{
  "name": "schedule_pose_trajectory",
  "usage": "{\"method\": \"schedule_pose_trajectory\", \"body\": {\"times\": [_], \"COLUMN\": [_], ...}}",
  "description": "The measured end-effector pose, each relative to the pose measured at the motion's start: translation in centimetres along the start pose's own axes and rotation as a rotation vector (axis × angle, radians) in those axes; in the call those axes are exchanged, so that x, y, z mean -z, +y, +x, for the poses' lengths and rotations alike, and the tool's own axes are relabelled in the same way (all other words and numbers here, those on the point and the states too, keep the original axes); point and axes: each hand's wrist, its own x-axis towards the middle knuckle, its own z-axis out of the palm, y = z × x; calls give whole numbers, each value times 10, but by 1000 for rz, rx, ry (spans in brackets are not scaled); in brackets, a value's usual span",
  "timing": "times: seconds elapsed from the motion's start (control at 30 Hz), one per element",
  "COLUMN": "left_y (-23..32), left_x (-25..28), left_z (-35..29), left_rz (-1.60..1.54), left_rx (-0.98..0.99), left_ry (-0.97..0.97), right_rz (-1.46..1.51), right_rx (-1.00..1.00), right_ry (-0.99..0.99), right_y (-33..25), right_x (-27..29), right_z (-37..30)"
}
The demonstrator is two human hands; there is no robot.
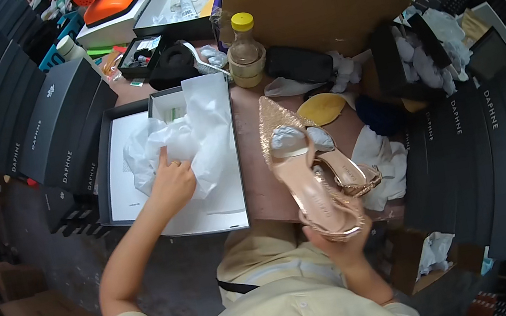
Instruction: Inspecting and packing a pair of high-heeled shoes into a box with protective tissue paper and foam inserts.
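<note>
My right hand [346,248] is closed round the heel end of a rose-gold pointed shoe [314,198], its glittery toe pointing up and away. White stuffing fills the toe. A matching shoe [348,173] shows just behind it, partly covered; whether it rests on the table or is also held, I cannot tell. My left hand [173,179] lies on crumpled white tissue paper [201,126], index finger stretched out and the other fingers bent. The paper sits in an opened black shoe box [239,160] with a white inside.
Black shoe boxes [63,126] stand stacked at left, more boxes [468,162] at right. Behind the shoes are a yellow-capped bottle [246,52], a yellow sponge pad [322,109], a white cloth [380,163] and a large cardboard box [314,0]. An orange device [114,0] stands far left.
</note>
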Motion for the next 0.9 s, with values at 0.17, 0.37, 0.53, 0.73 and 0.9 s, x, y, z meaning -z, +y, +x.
{"method": "schedule_pose_trajectory", "body": {"times": [0.17,0.37,0.53,0.73,0.9], "left_y": [-44,-43,97,209,208], "left_x": [-17,24,82,3,-5], "left_z": [44,44,-15,39,45], "left_rz": [-53,-238,-893,-1077,-1056], "left_rx": [124,174,17,322,239], "left_ry": [-3,269,783,928,944], "right_rz": [25,-154,-409,-964,-924], "right_rx": [-267,-324,19,771,846], "right_ry": [-52,-460,-596,-1025,-946], "right_y": [21,-5,-38,67,84], "right_x": [-55,2,14,-103,-112], "right_z": [-22,1,90,149,138]}}
